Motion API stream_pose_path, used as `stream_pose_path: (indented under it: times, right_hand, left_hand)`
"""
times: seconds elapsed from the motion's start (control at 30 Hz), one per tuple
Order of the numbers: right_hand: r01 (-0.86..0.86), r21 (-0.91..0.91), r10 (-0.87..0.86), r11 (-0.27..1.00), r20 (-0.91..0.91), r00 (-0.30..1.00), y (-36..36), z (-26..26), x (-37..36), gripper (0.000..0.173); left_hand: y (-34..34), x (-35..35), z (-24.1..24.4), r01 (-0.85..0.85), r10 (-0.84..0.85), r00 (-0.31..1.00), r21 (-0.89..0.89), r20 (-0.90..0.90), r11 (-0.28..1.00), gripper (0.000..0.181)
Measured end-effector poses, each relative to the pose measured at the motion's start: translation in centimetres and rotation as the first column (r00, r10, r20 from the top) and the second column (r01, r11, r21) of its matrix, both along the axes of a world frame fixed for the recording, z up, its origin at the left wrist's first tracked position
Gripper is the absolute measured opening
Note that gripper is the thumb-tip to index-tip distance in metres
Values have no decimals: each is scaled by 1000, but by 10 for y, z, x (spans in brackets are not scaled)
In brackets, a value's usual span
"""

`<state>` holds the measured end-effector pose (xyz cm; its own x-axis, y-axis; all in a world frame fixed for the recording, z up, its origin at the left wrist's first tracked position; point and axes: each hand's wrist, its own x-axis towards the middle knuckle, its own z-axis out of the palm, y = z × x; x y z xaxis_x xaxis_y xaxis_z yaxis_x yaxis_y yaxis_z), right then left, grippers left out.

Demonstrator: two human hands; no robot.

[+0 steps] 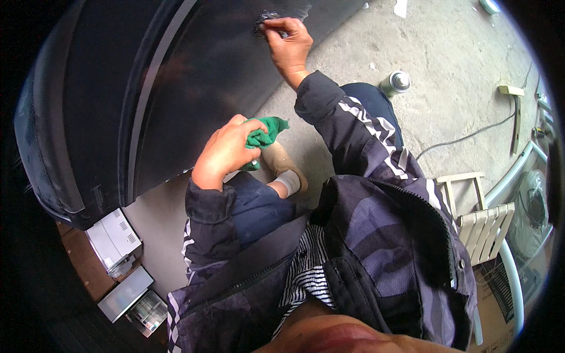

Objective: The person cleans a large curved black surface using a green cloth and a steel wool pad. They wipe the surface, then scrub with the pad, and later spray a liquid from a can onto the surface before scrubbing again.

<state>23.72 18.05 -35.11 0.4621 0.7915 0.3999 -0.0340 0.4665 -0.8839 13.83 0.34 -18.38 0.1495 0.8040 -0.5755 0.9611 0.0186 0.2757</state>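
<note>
My left hand point(227, 148) grips a bunched green cloth point(269, 132) in front of my bent knee. Part of the cloth sticks out past the fingers, and the rest is hidden in the palm. Higher up, my right hand point(289, 42) reaches to a large black panel point(212, 66), thumb and fingertips drawn together. They touch or nearly touch a rough, glossy patch point(267, 17) on its dark surface, with pale smears beside it. Whether something small is pinched between those fingers, I cannot tell.
A spray can point(396, 83) stands on the concrete floor point(353, 44) beside my right knee. A grey cable point(468, 134) runs towards a wooden piece point(512, 91). At right is a slatted stool point(485, 231); at lower left are a white box point(114, 240) and a clear-topped case point(149, 311).
</note>
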Motion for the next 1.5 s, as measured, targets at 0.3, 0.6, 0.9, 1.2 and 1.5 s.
stream_pose_path:
  times: [0.3,0.6,0.9,1.2,1.5]
  right_hand:
    - [-36,-54,33,998,-55,998,-7,14,-3,11]
    - [-37,-66,29,997,-118,993,-11,5,-8,9]
    - [-114,-130,79,985,-249,965,-12,-10,-16,9]
    - [-116,-87,95,989,-216,972,-22,4,-13,9]
    - [-99,-78,90,992,-114,989,-24,-2,-16,7]
  left_hand:
    - [0,2,3,-12,12,1000,0,10,1000,42]
    - [-2,3,6,-19,19,1000,-7,2,1000,41]
    - [-3,0,3,-17,17,1000,8,7,1000,41]
    - [-1,2,6,-17,17,1000,-1,-3,1000,41]
    - [0,1,6,-12,12,1000,6,3,1000,42]
